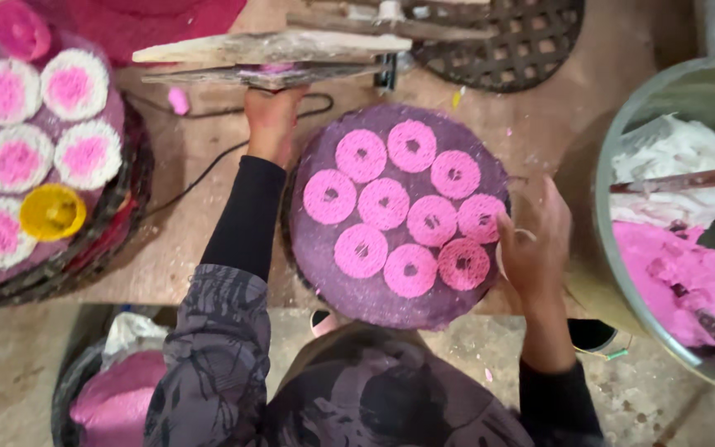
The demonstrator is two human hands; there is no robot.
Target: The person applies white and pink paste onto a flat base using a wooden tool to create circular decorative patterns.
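Observation:
A round purple tray [333, 273] in front of me carries several pink ring-shaped coils of strands [384, 204]. My right hand [533, 248] is at the tray's right rim beside the outermost coils, closed around a small whitish round cup [506, 252]. My left hand [271, 122] reaches forward past the tray's far left edge and grips the wooden press [275, 51], two flat boards stacked with pink paste between them. The boards hide its fingertips.
At left, a stack of round trays [122, 194] holds white-rimmed pink coils, a yellow cup [51, 212] and a pink cup [20, 29]. A large metal bowl [614, 273] at right holds white and pink dough with a stick. A dark lattice mat [523, 41] lies at the back. A black cable [200, 170] crosses the table.

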